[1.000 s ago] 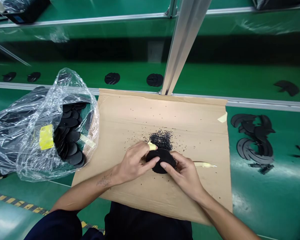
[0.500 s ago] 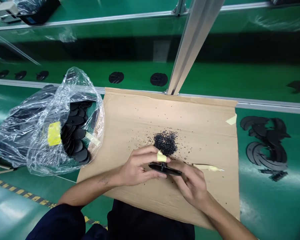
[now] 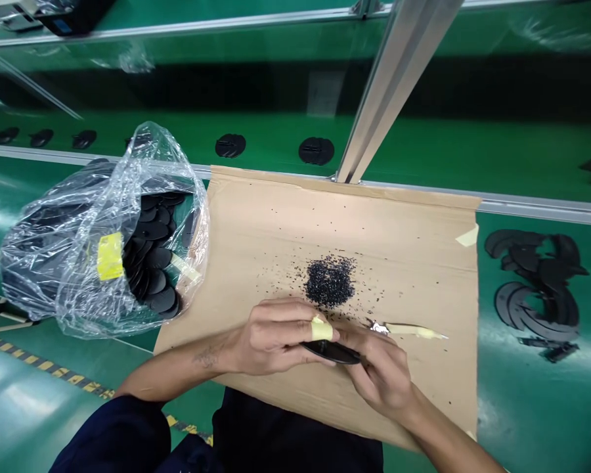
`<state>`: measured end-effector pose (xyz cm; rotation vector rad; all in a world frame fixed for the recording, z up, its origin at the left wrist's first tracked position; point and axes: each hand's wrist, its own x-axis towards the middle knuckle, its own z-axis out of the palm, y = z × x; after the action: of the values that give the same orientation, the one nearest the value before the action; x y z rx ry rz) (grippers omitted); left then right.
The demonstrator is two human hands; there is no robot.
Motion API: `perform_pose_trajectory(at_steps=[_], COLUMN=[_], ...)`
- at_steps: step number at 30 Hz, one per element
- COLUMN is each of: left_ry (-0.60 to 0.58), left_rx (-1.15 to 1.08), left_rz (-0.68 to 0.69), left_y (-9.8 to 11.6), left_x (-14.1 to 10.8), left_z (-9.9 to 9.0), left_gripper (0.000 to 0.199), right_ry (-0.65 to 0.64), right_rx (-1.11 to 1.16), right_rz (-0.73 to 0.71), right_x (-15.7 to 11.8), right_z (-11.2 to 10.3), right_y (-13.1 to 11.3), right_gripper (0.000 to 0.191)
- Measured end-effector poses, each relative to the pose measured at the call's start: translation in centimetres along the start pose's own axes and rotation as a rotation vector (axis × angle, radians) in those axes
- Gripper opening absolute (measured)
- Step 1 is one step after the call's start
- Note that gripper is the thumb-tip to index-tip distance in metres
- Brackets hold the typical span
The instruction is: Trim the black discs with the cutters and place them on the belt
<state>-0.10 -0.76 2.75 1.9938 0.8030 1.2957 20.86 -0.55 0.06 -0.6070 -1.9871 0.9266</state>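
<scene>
Both hands hold a flat black disc (image 3: 332,352), seen nearly edge-on, low over a brown cardboard sheet (image 3: 374,223). My left hand (image 3: 276,338) pinches it from the left, with yellow tape (image 3: 322,330) around one finger. My right hand (image 3: 379,368) grips its other end. A mound of black crumbs (image 3: 329,281) lies just beyond my fingers. Beside my right hand, a utility knife (image 3: 411,330) with a yellow-wrapped handle rests on the cardboard.
A clear plastic bag (image 3: 103,263) full of black discs lies to the left, with a yellow label (image 3: 109,256). Black curved pieces (image 3: 532,282) lie on the green bench to the right. A metal post (image 3: 398,85) rises behind the cardboard.
The disc has turned from face-up to nearly edge-on, and my hands have drawn it slightly toward me. The view has shifted, moving the scene rightward in the frame. The knife's metal blade now shows.
</scene>
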Motion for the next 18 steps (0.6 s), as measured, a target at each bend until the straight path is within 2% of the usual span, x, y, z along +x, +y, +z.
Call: perform_pose_trajectory(at_steps=[4, 8, 11, 14, 16, 18], left_ry=[-0.048, -0.086, -0.122, -0.132, -0.184, -0.215], left_rx=[0.017, -0.035, -0.041, 0.081, 0.265, 0.462], left_rz=[-0.018, -0.033, -0.096, -0.064, 0.026, 0.108], left_y=[0.0, -0.6, -0.5, 1.3, 3.6, 6.1], left_x=[0.0, 0.3, 0.9, 1.6, 1.8, 1.4], left_z=[-0.1, 0.0, -0.3, -1.1, -1.7, -1.8], left_gripper=[0.021, 0.03, 0.024, 0.019, 0.015, 0.02], right_ry=[-0.015, 0.001, -0.027, -0.091, -0.103, -0.078], right_rx=[0.005, 0.056, 0.021, -0.156, -0.318, -0.492], right_rz=[0.079, 0.182, 0.192, 0.177, 0.223, 0.274], right_x=[-0.4, -0.5, 0.2, 0.3, -0.4, -1.8], right_z=[0.0, 0.2, -0.4, -2.2, -3.6, -5.1], right_y=[-0.3, -0.6, -0.7, -1.1, -1.3, -1.1], right_gripper=[0.039, 0.029, 0.025, 0.039, 0.048, 0.052])
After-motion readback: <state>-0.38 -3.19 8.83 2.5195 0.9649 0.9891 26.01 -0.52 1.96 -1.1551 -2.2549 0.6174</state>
